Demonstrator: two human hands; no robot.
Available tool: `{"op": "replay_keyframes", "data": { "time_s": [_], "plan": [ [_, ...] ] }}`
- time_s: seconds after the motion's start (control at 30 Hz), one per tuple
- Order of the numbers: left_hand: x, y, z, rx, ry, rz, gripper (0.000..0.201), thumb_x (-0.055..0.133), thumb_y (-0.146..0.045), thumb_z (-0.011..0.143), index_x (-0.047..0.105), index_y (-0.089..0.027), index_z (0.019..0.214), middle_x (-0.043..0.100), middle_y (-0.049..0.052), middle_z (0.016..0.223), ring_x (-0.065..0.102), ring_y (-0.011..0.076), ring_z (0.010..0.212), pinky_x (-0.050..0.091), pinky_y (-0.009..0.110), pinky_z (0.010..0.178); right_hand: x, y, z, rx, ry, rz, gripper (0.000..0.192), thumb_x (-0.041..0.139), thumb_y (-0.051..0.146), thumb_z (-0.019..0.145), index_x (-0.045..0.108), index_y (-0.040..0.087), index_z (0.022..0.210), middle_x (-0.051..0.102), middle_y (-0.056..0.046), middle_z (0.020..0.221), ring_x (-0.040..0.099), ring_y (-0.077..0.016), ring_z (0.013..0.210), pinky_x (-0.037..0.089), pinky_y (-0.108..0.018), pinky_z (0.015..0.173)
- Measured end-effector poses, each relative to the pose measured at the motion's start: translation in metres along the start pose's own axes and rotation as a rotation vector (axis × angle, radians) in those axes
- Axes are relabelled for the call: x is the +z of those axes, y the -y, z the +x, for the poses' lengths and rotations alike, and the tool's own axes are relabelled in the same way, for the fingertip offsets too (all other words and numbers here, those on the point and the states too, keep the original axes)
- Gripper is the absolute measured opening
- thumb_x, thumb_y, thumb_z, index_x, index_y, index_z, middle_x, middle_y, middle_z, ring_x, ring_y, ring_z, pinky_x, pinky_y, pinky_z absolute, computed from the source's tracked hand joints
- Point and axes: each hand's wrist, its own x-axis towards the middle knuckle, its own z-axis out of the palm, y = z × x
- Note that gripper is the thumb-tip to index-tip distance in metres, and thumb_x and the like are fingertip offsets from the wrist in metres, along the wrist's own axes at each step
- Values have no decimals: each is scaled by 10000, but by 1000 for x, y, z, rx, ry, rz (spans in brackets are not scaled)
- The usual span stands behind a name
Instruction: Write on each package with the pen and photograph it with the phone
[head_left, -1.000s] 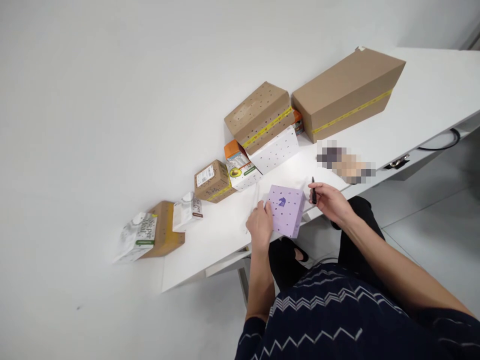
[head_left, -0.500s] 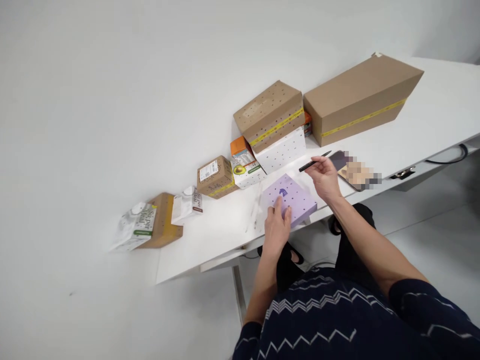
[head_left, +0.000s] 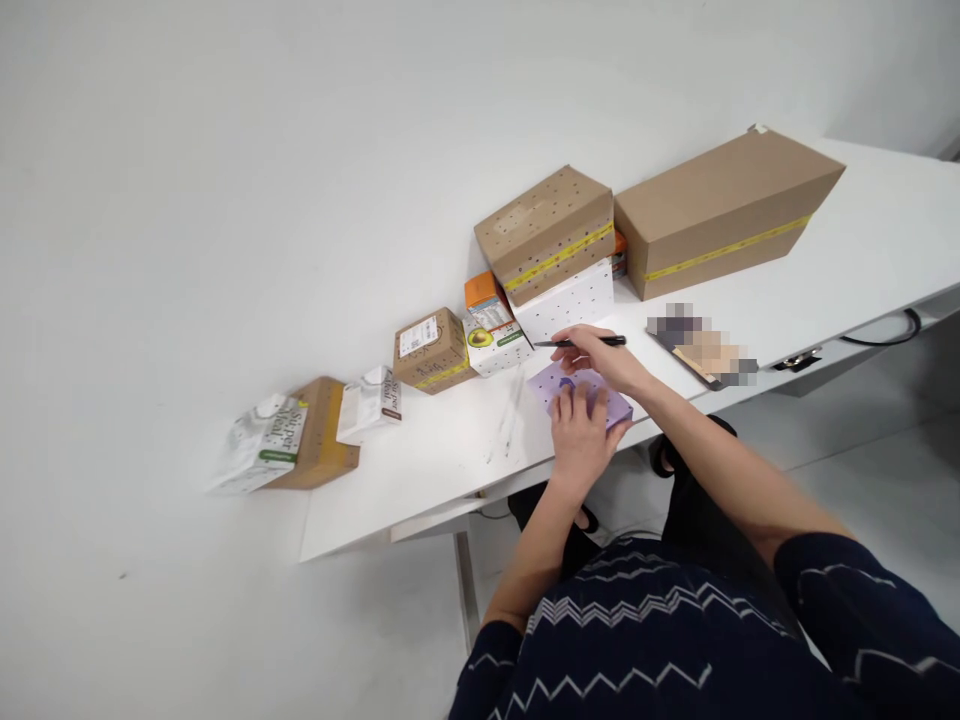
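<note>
My left hand point(head_left: 581, 432) rests on a light purple box point(head_left: 546, 383) with dark dots and a darker purple mark on its top. Its fingers are spread over the top face, and the thumb lies near the box's right edge. In my right hand point(head_left: 604, 360), just above the far side of the box, is a slim black pen point(head_left: 613, 341). The pen lies almost level, its thin end pointing left, and I cannot see it touching the box. Part of the box is hidden under both hands.
A blurred-out flat device point(head_left: 697, 350) lies on the white table point(head_left: 442, 450), right of my hands. Behind stand a long brown carton point(head_left: 705, 235), a dotted brown carton point(head_left: 555, 235) on a white dotted box point(head_left: 574, 303), and an avocado-print box point(head_left: 495, 345). More cartons point(head_left: 322, 440) stand left.
My right hand has moved left with the pen, from beside the purple box to above its far side. The left hand has shifted right across the box, its fingers now spread on top.
</note>
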Motion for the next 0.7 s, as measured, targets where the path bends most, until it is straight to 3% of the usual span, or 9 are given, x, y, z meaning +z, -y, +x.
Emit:
{"op": "replay_keyframes", "data": {
  "time_s": [0.13, 0.27, 0.4, 0.6, 0.7],
  "plan": [
    [8, 6, -3, 17, -36, 2, 501, 540, -531, 864, 606, -182, 1218, 583, 138, 1269, 497, 337, 1221, 390, 471, 1040, 10, -18, 18, -102, -64, -300, 88, 621, 220, 689, 545, 183, 666, 538, 39, 597, 471, -89, 549, 390, -221, 522],
    [8, 7, -3, 20, -54, 2, 504, 554, -553, 847, 630, -178, 1175, 608, 135, 1237, 524, 335, 1192, 400, 466, 1036, 10, -39, 24, -95, -45, -337, 36, 531, 229, 746, 525, 200, 726, 534, 50, 577, 479, -98, 532, 396, -225, 519],
    [6, 8, -2, 26, -61, 7, 510, 562, -556, 841, 626, -172, 1171, 612, 143, 1230, 529, 333, 1191, 412, 464, 1027, 6, -43, 22, -57, -39, -329, 72, 527, 258, 758, 559, 194, 752, 595, 24, 651, 521, -109, 555, 422, -235, 531],
    [6, 8, -2, 30, -82, 16, 492, 564, -572, 833, 638, -156, 1086, 636, 146, 1148, 553, 325, 1158, 419, 456, 1025, 7, -43, 21, -169, -68, -557, 325, 469, 384, 862, 423, 207, 594, 463, 41, 513, 423, -103, 510, 343, -246, 515],
    [7, 8, -3, 35, -100, 12, 479, 556, -570, 839, 639, -148, 1048, 647, 142, 1099, 559, 328, 1149, 421, 458, 1023, 8, -45, 22, -208, -51, -637, 357, 444, 406, 881, 399, 209, 588, 428, 44, 503, 390, -99, 504, 307, -251, 510]
  ]
}}
